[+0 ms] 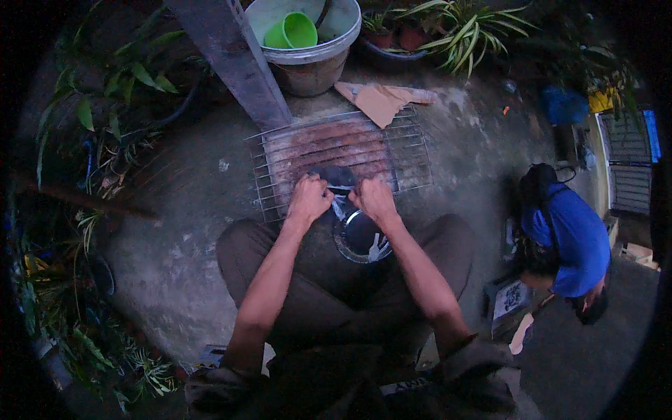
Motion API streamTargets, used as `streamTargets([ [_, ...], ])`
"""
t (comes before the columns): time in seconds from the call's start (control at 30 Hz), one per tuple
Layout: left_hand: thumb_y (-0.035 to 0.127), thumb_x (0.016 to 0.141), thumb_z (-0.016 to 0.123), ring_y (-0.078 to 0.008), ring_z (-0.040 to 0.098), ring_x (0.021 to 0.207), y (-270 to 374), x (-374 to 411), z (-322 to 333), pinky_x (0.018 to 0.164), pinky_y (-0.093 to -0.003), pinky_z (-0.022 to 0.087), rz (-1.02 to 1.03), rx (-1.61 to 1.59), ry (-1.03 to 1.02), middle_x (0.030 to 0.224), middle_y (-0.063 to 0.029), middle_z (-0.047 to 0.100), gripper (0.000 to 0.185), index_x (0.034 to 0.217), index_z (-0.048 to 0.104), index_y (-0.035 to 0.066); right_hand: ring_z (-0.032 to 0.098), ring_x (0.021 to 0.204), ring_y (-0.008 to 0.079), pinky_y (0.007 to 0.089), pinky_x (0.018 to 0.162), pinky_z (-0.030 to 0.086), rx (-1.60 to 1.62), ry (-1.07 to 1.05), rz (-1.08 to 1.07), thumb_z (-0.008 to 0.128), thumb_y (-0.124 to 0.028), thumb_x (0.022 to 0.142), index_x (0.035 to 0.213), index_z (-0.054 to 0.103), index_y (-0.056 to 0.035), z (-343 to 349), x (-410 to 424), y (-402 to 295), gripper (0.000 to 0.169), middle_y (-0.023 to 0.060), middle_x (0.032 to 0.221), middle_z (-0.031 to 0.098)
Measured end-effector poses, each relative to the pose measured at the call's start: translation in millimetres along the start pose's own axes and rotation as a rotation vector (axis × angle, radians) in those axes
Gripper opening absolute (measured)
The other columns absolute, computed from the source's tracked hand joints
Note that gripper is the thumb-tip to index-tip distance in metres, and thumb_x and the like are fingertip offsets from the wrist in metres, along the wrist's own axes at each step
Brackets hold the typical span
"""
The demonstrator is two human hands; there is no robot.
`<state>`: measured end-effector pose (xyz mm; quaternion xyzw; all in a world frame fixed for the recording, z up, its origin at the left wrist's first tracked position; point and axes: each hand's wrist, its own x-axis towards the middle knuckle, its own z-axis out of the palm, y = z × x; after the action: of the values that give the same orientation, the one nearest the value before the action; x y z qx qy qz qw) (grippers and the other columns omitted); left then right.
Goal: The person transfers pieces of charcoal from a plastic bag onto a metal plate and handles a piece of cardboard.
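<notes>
My left hand and my right hand are raised in front of my knees, fingers closed. Between them stretches a thin whitish strip, each end pinched in a fist; its material is unclear. A crumpled pale piece hangs just below. Behind the strip is a dark object, too dim to name. Under my right wrist stands a round, shiny-rimmed metal pan, partly hidden by my forearm. A white utensil, perhaps a spoon, rests at its near rim. Beyond my hands, a wire grill rack lies over a reddish slab.
Torn cardboard overlaps the rack's far corner. A post stands behind it, beside a white bucket holding a green plastic cup. Potted plants line the back and left. At right, a person in blue bends near a box.
</notes>
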<state>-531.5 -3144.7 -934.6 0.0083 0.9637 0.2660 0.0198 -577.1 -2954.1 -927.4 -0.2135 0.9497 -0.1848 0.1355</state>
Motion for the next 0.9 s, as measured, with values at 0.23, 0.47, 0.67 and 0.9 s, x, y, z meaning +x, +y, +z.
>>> streamTargets([
  [0.23, 0.005, 0.073, 0.065, -0.0359, 0.065, 0.088, 26.8, -8.4, -2.9, 0.084, -0.0423, 0.053, -0.176, 0.148, -0.127, 0.094, -0.0182, 0.066, 0.008, 0.079, 0.069, 0.001, 0.067, 0.077, 0.037, 0.0436, 0.07, 0.055, -0.19, 0.006, 0.049, 0.064, -0.009, 0.076, 0.072, 0.066, -0.0019, 19.3, -5.2, -11.3, 0.009, 0.0216, 0.078, 0.066],
  [0.47, -0.003, 0.069, 0.066, -0.0364, 0.064, 0.093, 8.3, -18.3, 5.4, 0.088, -0.0424, 0.051, -0.136, 0.149, 0.03, 0.096, -0.019, 0.065, 0.02, 0.088, 0.069, 0.001, 0.067, 0.08, 0.0381, 0.0455, 0.07, 0.056, -0.098, -0.084, 0.156, 0.059, 0.003, 0.076, 0.079, 0.066, -0.0028, 2.8, 4.0, -17.1, 0.01, 0.021, 0.086, 0.066],
  [0.67, -0.007, 0.067, 0.063, -0.0385, 0.063, 0.094, 12.2, -5.1, -5.3, 0.086, -0.045, 0.05, -0.157, -0.181, -0.063, 0.096, -0.0205, 0.064, 0.027, 0.093, 0.067, 0.002, 0.068, 0.081, 0.0329, 0.0404, 0.075, 0.055, -0.061, -0.155, -0.056, 0.067, -0.007, 0.077, 0.096, 0.068, 0.0015, -24.9, -4.9, -11.6, 0.021, 0.0198, 0.088, 0.068],
  [0.9, -0.006, 0.066, 0.061, -0.0351, 0.063, 0.078, 11.0, -11.6, -3.1, 0.069, -0.0429, 0.049, -0.315, -0.461, -0.054, 0.079, -0.015, 0.061, 0.019, 0.083, 0.057, 0.003, 0.069, 0.082, 0.0244, 0.0324, 0.078, 0.053, 0.411, -0.197, 0.047, 0.061, -0.002, 0.077, 0.104, 0.068, -0.0006, -152.7, 42.1, 64.0, 0.028, 0.0155, 0.09, 0.071],
])
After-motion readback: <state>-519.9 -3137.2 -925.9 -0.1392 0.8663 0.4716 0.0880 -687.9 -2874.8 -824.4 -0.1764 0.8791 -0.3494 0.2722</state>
